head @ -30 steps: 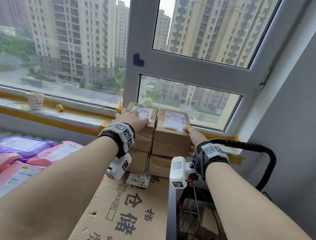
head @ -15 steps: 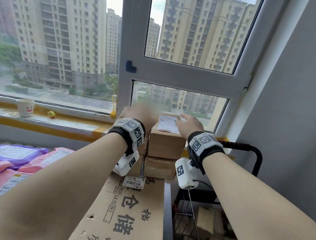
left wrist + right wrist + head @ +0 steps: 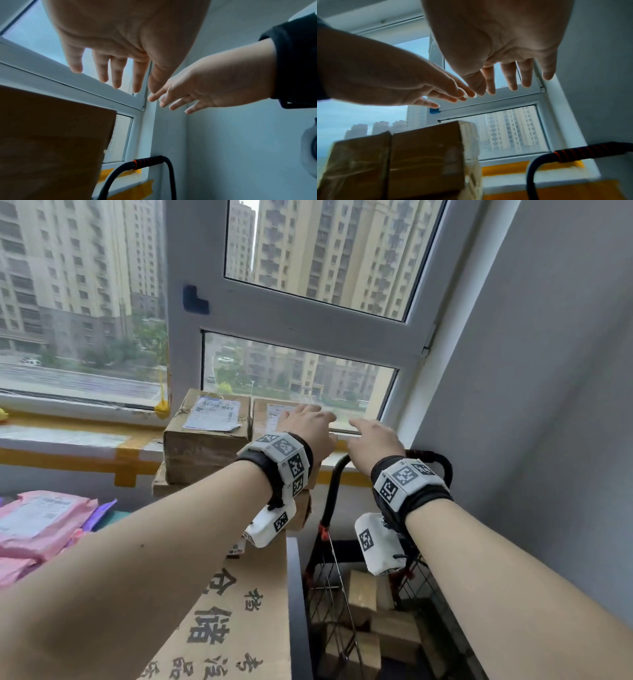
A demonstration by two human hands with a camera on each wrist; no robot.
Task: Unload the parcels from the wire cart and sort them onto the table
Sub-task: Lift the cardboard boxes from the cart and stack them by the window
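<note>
Two taped brown boxes sit side by side on top of the stack by the window: the left box [image 3: 205,440] shows its white label, and the right box [image 3: 265,414] is partly hidden behind my left hand [image 3: 308,419]. That hand hovers over the right box [image 3: 51,135] with straight, spread fingers [image 3: 118,75] and holds nothing. My right hand [image 3: 371,434] floats just to its right, above the cart handle [image 3: 431,457], fingers [image 3: 511,77] also straight and empty. The wire cart [image 3: 329,577] below holds several brown parcels [image 3: 363,594].
A printed cardboard sheet [image 3: 239,611] covers the table beside the cart. Pink mailers [image 3: 41,518] and a purple one [image 3: 102,508] lie at the left. The taped windowsill [image 3: 85,440] runs behind the boxes, and a grey wall [image 3: 531,405] closes the right side.
Both hands have lifted off the tops of the two boxes and drifted right, toward the cart handle. The head view has swung right and the boxes stay in place.
</note>
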